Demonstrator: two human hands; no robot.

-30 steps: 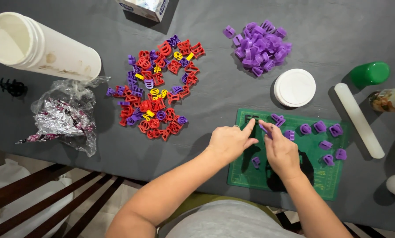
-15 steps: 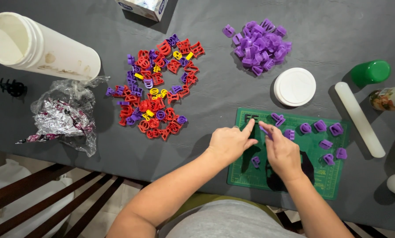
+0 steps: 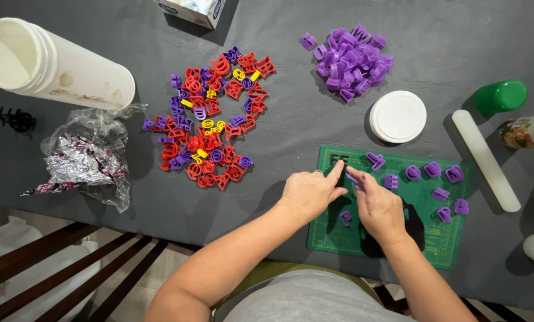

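Two hands are seen over a green cutting mat (image 3: 440, 238) at lower right of a dark grey table (image 3: 279, 197). Far left, a black clip (image 3: 13, 119) is too small to make out; a white tub (image 3: 52, 65) lies on its side, cut by the frame edge. A crumpled foil wrapper (image 3: 82, 158) lies below it. Mixed red, yellow and purple cutters (image 3: 210, 119) are scattered mid-table, with bare cloth left between them and the mat. The left hand (image 3: 307, 192) is loosely curled, index finger extended, tip pressed on the mat's top edge. The right hand (image 3: 379, 206) is closed, a small purple cutter (image 3: 355, 178) pinched at its fingertips; most of it is hidden. Loose purple pieces (image 3: 434, 179) lie across the mat. A purple pile (image 3: 350, 59), white lid (image 3: 398, 116) and white roller (image 3: 484, 158) sit beyond; bottles at the right edge are cropped.
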